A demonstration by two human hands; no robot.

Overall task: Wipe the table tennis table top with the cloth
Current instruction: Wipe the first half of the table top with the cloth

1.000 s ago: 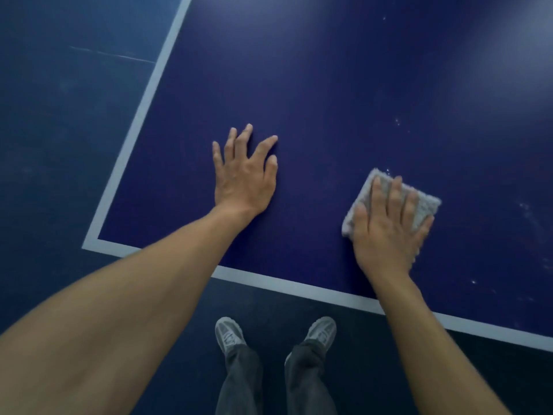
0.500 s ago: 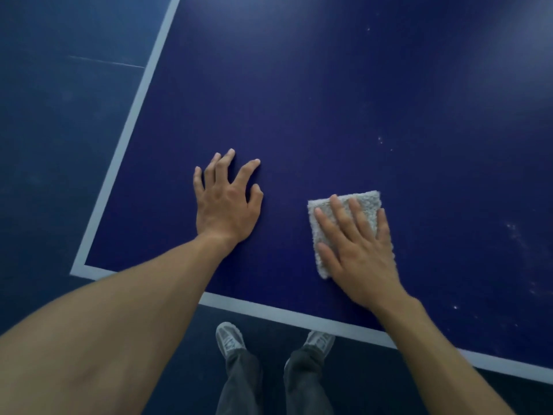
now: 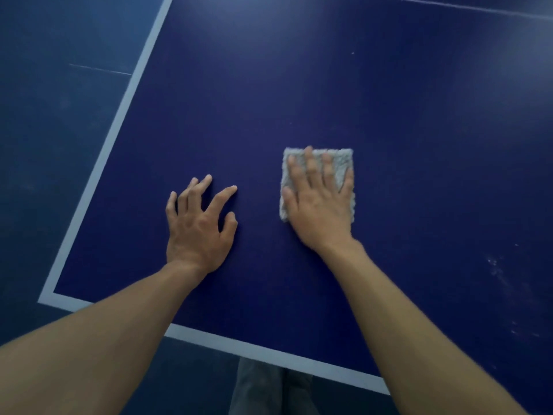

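Sliding leftward toward the flat, empty-handed left hand (image 3: pixel 199 226), the right hand (image 3: pixel 321 205) is pressing straight fingers on the grey cloth (image 3: pixel 341 163), wiping the table top (image 3: pixel 299 85) near its corner.

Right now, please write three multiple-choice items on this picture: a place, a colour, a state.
1. Where is the cloth? A) under the right hand B) on the floor C) over the edge
2. Its colour? A) red B) light grey C) black
3. The left hand? A) a fist B) pinching cloth C) spread on the table tennis table top
Answers: 1 A, the flat hand presses it; 2 B, pale against dark blue; 3 C, splayed, holding nothing.
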